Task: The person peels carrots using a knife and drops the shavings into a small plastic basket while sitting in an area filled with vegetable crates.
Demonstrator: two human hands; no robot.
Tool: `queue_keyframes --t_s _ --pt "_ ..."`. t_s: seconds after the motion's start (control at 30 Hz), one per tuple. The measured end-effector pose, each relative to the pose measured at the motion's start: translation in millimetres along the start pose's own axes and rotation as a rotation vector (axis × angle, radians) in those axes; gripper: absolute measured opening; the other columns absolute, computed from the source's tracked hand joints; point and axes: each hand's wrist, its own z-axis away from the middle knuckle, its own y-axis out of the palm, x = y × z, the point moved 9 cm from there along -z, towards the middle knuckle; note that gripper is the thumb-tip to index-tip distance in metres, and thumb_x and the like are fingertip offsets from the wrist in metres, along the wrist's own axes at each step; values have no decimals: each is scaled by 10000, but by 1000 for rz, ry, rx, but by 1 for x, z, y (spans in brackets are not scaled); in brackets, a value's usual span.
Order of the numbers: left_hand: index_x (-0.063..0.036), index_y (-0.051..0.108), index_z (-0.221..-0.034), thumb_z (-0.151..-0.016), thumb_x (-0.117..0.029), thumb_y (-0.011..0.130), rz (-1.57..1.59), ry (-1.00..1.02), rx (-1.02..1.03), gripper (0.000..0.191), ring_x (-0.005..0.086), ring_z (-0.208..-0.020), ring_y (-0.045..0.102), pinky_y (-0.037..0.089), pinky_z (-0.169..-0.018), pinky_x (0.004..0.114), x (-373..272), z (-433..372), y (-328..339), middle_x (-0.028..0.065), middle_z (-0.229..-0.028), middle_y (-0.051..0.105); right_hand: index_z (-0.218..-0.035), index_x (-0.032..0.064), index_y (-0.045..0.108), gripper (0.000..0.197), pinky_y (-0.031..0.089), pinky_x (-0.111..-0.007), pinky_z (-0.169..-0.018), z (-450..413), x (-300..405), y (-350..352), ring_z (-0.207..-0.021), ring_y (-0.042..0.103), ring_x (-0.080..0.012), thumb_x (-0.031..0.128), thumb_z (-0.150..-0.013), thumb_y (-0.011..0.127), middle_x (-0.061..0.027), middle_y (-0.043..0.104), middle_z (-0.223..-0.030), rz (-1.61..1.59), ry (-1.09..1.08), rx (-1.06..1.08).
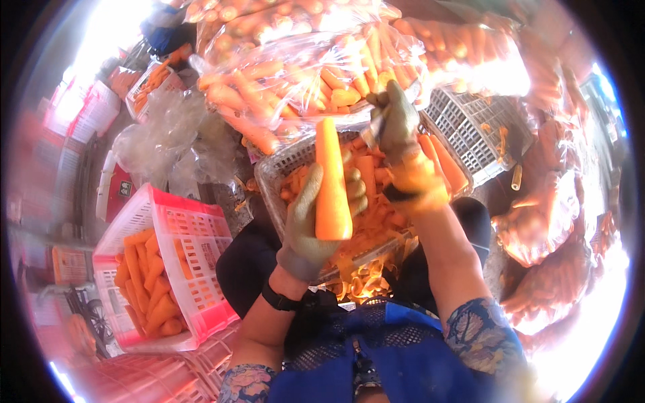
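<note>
My left hand (307,216), in a work glove, is closed around a large peeled carrot (331,186) that stands nearly upright in the view, its thick end towards me. To its right and farther off, my gloved right hand (397,121) is raised with bent fingers around a small tool (372,133), seen only in part and blurred; its kind is unclear. Both hands are over a plastic crate (269,176) holding carrot pieces and peelings. Whole carrots (448,163) rest at the crate's right side. More peelings (360,282) lie below its near edge.
Clear plastic bags of carrots (302,75) lie beyond the crate, with more bags (549,221) at the right. A red and white crate (194,252) of peeled carrots (151,287) is tilted at my left. An upturned grey crate (468,131) and crumpled plastic bags (176,136) flank the work crate.
</note>
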Motion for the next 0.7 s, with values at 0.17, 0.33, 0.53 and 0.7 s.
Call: queue_keyframes --t_s 0.17,0.33,0.53,0.7 --pt "-75 504 -1369 -1052 -383 502 -108 90 -101 443 275 -1097 653 530 -989 439 -7 -7 -23 142 -1209 643 -798 73 548 326 407 -278 -461 111 9 22 -507 468 -139 319 -1010 569 -88 573 -713 94 48 137" --pt "-92 534 -1337 -1067 -409 459 186 -56 -17 423 218 -939 651 549 -822 375 29 -9 -29 88 -1139 653 -965 9 636 193 482 -263 -609 114 -5 47 -652 591 -115 202 -962 632 -61 663 -776 192 128 270" --pt "-64 491 -1388 -1048 -483 448 -64 -193 15 541 169 -816 642 550 -746 349 24 7 -1 71 -1016 682 -826 -10 613 444 443 -329 -476 -34 -33 -6 -540 554 -187 418 -934 656 -94 581 -656 -144 -5 -173" --pt "-26 425 -1449 -1021 -502 483 40 -126 145 643 174 -744 633 535 -696 334 -12 12 10 98 -1022 682 -908 7 653 434 461 -308 -507 -16 -22 -31 -560 550 -160 441 -926 675 -125 683 -805 261 -66 27"
